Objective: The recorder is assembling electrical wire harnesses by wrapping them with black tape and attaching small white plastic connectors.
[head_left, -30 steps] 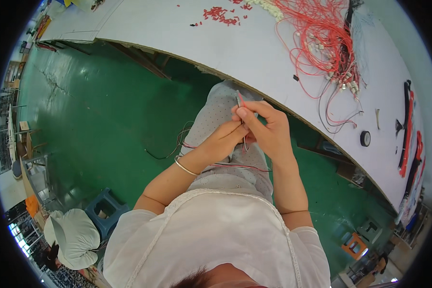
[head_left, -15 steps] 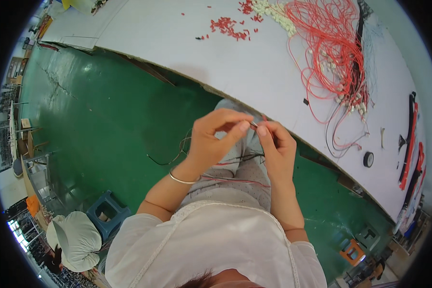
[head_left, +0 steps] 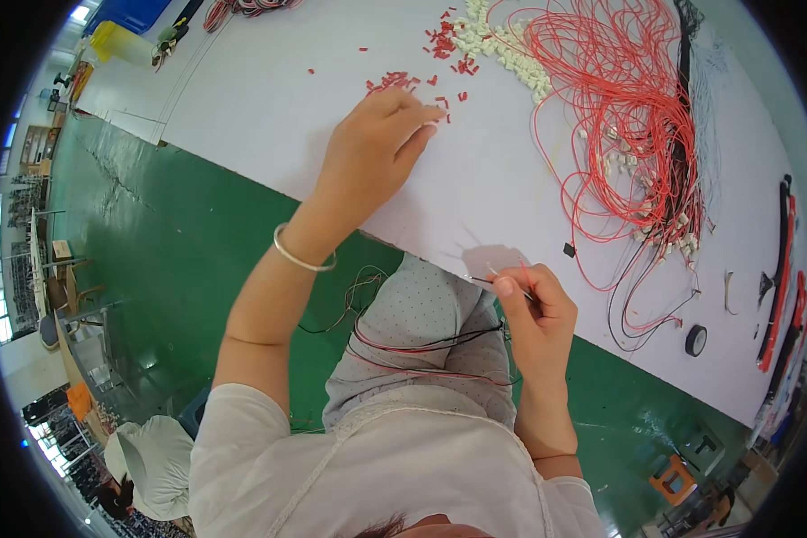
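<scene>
My left hand (head_left: 377,148) reaches over the white table (head_left: 269,134) to a scatter of small red sleeve pieces (head_left: 390,81). Its thumb and forefinger are a little apart, with the forefinger tip beside a few loose pieces; no piece shows between them. Close to the table's near edge, my right hand (head_left: 538,314) pinches thin wires (head_left: 481,280), whose bare-looking tips stick out past the fingers. Black and red wires (head_left: 421,345) lie across my lap, and some hang down at the left.
Tangled red wires (head_left: 601,117) with white connectors at their ends cover the table's right part. A heap of cream connectors (head_left: 511,58) adjoins the red pieces. Farther right are a black tape roll (head_left: 696,340) and red and black bundles (head_left: 777,278). Another person (head_left: 148,466) is at the lower left.
My left hand has left my right hand's fingertips and moved up and left to the red pieces. My right hand, still pinching wires, has shifted slightly down and right.
</scene>
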The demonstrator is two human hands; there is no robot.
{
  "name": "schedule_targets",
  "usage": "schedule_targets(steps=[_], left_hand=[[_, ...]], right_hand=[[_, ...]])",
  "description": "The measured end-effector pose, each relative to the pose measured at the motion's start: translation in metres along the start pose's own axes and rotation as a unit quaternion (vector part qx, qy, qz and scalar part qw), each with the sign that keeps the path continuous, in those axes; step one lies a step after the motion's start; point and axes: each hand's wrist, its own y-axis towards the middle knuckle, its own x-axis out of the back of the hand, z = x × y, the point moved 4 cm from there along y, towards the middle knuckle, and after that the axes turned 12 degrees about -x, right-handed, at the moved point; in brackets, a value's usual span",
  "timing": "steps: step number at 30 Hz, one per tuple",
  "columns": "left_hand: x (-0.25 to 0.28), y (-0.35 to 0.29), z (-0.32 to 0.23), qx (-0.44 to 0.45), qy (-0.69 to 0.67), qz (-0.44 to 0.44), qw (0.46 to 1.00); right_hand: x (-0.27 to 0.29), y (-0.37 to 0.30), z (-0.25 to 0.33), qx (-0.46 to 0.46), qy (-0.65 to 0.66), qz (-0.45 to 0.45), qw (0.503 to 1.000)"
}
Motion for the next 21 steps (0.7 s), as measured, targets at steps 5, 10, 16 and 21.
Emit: schedule_targets(steps=[5,10,16,21], left_hand=[[-0.019,0.022,0.009,-0.052,0.068,0.094,0.992],[-0.014,0.029,0.003,-0.039,0.033,0.053,0.997],[-0.032,0.062,0.019,-0.084,0.038,0.083,0.992],[-0.071,0.096,0.012,-0.126,0.073,0.087,0.986]], right_hand=[[0.0,0.006,-0.002,-0.012,-0.008,0.036,0.999],[0.005,0.005,0.0,-0.036,-0.012,0.062,0.997],[0.01,0.008,-0.005,0.012,0.023,0.067,0.997],[0.014,0.006,0.002,0.061,0.008,0.061,0.996]])
